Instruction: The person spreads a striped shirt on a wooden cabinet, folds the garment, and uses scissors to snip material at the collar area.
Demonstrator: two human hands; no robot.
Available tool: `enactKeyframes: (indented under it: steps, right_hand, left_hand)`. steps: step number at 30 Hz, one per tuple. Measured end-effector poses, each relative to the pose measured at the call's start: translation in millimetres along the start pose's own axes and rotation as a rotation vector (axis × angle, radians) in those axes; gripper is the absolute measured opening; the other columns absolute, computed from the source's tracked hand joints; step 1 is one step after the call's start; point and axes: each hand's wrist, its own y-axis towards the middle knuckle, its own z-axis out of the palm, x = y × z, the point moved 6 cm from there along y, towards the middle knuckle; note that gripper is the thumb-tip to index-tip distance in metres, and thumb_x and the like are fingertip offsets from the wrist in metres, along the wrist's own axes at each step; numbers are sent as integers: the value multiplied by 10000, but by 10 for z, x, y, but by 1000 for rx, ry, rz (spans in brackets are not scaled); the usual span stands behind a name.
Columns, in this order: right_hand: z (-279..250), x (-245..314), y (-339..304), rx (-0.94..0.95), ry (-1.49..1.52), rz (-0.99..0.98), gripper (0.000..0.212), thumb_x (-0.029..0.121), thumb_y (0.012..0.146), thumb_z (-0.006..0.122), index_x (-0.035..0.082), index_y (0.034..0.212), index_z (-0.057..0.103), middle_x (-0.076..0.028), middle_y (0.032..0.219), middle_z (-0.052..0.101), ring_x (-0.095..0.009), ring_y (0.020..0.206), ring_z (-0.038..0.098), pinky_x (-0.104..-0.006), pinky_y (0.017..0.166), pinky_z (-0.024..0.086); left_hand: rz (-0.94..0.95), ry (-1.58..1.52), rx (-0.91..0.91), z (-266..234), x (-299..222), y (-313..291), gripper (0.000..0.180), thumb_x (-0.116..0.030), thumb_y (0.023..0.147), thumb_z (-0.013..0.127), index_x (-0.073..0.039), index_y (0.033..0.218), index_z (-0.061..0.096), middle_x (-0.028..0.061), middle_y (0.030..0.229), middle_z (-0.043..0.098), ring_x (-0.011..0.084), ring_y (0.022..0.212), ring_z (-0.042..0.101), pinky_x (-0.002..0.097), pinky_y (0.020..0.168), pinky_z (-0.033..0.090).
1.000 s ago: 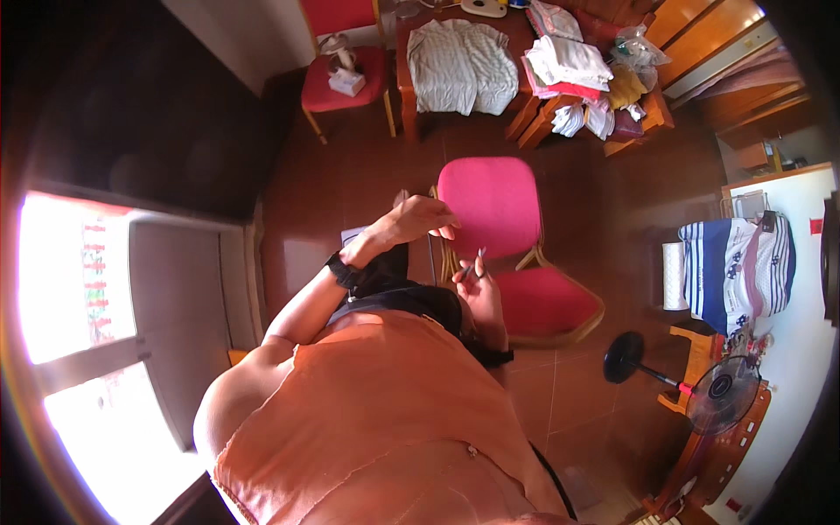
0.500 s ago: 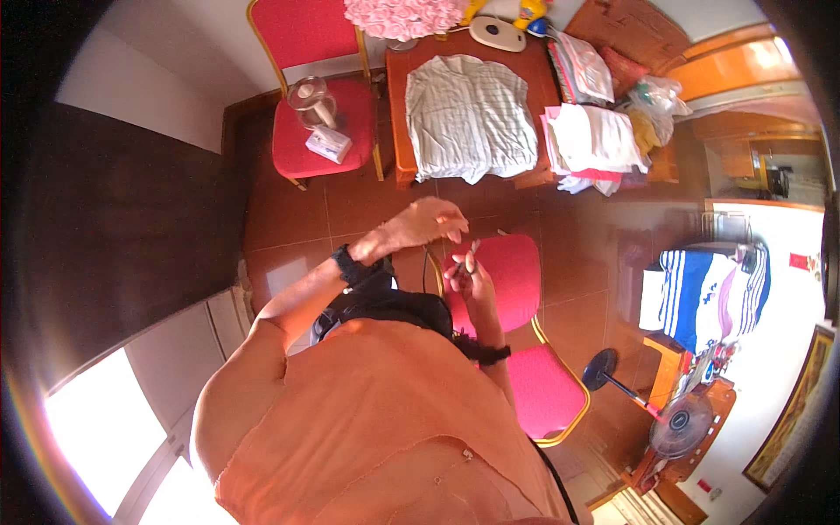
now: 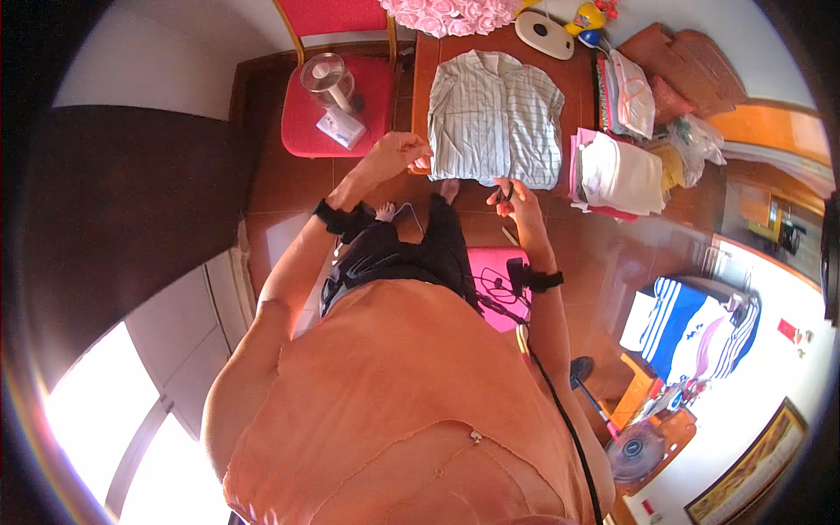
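A pale striped short-sleeved shirt (image 3: 493, 118) lies spread flat on the wooden table (image 3: 423, 83), its collar toward the far side. My left hand (image 3: 398, 156) is at the table's near left corner, beside the shirt's lower left edge. Its fingers are curled together; whatever they may hold is too small to make out. Close to the shirt's lower right hem, my right hand (image 3: 522, 203) is closed on a small dark looped thing (image 3: 504, 192), perhaps small scissors. Both wrists wear black bands.
Folded clothes (image 3: 619, 175) are stacked right of the shirt. A red chair (image 3: 372, 96) at the left bears a clear jug (image 3: 328, 77) and a tissue pack (image 3: 341, 128). Pink flowers (image 3: 451, 13) and a white oval device (image 3: 544, 35) stand behind. Another red chair (image 3: 499, 271) is beside me.
I have come closer to the table. Both hands have moved forward to the shirt's near edge and farther apart, the left one going leftward and the right one rightward with the dark thing.
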Motion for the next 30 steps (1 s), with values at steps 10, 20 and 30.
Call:
enactKeyframes:
  steps: [10, 20, 30]
  right_hand:
    - [-291, -465, 1508, 352, -85, 107, 325, 364, 926, 581, 75, 1072, 600, -10, 765, 636, -40, 599, 491, -203, 587, 414]
    - [-106, -1391, 2566, 326, -184, -245, 250, 109, 907, 542, 46, 1147, 578, 15, 791, 588, -102, 708, 506, -226, 671, 401]
    - [547, -1668, 2986, 309, -52, -650, 283, 216, 896, 634, 50, 1122, 596, -51, 952, 488, -155, 807, 523, -305, 746, 436]
  left_hand:
    - [-125, -212, -357, 207, 834, 948, 174, -127, 901, 601, 35, 940, 653, 75, 797, 672, 113, 737, 631, 240, 674, 515]
    - [-329, 520, -784, 136, 2073, 1980, 185, -215, 779, 609, -63, 885, 603, 173, 868, 648, 361, 852, 635, 458, 691, 499]
    - [12, 71, -891, 105, 2643, 2014, 209, -172, 783, 704, -13, 912, 665, 109, 794, 682, 206, 714, 648, 320, 635, 502]
